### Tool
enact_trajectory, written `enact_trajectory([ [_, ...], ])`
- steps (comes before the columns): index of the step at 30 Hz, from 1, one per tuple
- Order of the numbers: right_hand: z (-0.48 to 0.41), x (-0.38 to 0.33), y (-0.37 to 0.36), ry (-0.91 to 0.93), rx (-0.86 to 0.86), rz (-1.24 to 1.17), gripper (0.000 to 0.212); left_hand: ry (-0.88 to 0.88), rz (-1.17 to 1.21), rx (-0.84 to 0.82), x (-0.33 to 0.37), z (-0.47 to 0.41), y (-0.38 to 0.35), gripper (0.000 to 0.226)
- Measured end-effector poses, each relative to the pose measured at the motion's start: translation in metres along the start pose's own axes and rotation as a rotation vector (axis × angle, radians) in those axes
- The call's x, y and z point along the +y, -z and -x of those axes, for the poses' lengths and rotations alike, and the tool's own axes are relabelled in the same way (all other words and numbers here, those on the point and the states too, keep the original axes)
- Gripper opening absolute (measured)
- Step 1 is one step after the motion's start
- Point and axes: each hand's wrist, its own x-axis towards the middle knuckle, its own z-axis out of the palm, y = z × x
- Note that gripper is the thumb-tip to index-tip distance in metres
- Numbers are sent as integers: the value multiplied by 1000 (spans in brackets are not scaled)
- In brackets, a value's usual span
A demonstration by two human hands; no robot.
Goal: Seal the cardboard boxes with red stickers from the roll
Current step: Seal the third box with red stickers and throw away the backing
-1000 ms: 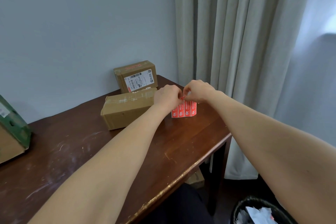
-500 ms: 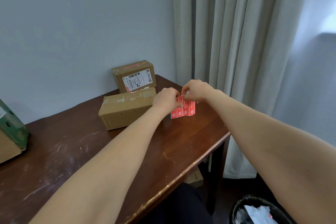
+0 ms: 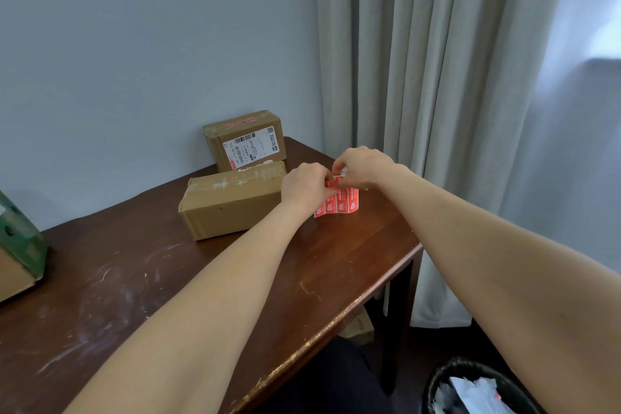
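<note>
Wood, dark and scuffed, is what all is set on: one table (image 3: pixel 161 286), pushed against a wall. Two brown boxes are counted at its far side. The near box (image 3: pixel 232 208) is laid flat, and the far box (image 3: pixel 245 141) is stood just behind it. A third, green-edged box (image 3: pixel 20 245) is cut off at the left edge. One bin (image 3: pixel 447 376) is seen on the floor, lower right.

Two hands are raised just right of the near box. The left hand (image 3: pixel 305 185) and the right hand (image 3: pixel 364 166) are both curled, and the top edge of one strip (image 3: pixel 339 203) of red stickers is pinched between them. The strip is hung down towards the table, with at least three stickers seen side by side. No roll is seen.

The task is judged to be at an early stage, with a sticker being worked loose. Only clear tape is seen on the near box. A faint red mark is borne by the far box's top; whether it is a sticker cannot be told. The sealing is mostly left to do.
</note>
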Motion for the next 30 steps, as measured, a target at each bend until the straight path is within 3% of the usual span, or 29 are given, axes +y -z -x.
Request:
enact_trajectory([
  [8, 1, -2, -2, 0, 23, -5, 31, -51, -5, 67, -2, 7, -4, 30],
  [19, 1, 0, -3, 9, -15, 6, 29, 9, 120, -92, -5, 0, -1, 41],
  [24, 2, -3, -2, 7, -30, 73, 39, 35, 157, -103, -5, -2, 1, 31],
  [30, 1, -5, -6, 1, 29, 95, 34, 9, 166, -91, -5, 0, 1, 35],
])
